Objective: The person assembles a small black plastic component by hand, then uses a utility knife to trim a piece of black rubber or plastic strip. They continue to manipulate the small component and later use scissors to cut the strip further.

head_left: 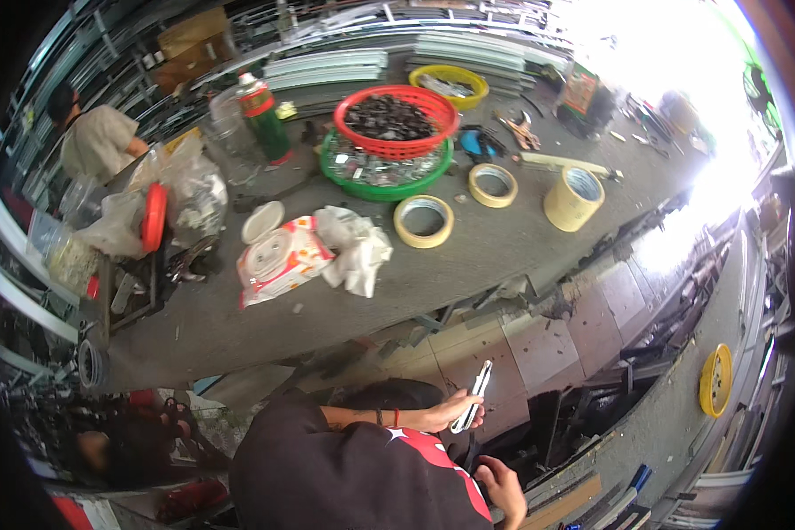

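My left hand (450, 412) reaches out from a black-sleeved arm with thin bands on the wrist. It grips a slim white metal piece (475, 395) that points up and to the right. My right hand (503, 488) is lower, just below it, with the fingers curled. A thin dark object (470, 455) lies between the two hands, and I cannot tell whether the right hand holds it. Both hands are below the front edge of the grey worktable (468, 256), over a tiled floor (539, 344).
The table carries three tape rolls (424, 221), a red basket (396, 119) stacked on a green one, a yellow bowl (449, 84), a wipes pack (278, 256), a white cloth (355, 247) and a green spray can (263, 115). A person (97, 137) stands far left. A yellow disc (715, 380) lies right.
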